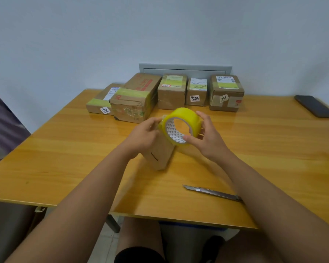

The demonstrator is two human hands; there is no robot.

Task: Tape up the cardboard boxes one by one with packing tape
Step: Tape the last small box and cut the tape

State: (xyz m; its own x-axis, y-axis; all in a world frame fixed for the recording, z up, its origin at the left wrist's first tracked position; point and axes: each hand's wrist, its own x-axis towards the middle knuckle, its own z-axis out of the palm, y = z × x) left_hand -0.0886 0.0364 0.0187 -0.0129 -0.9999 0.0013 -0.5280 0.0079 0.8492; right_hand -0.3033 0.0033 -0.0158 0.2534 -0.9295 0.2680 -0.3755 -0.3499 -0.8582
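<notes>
The table (254, 149) is glossy, smooth wood. The boxes (171, 95) are matt cardboard. The knife (213, 192) is shiny metal.

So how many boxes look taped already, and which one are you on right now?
Done, by the look of it: five boxes along the wall, from the 1218 box to the 202 box, most showing yellowish tape bands. In hand: the right hand holds the tape roll while the left hand pinches at its edge, over the small box in front. Left: taping that box, then cutting with the knife.
</notes>
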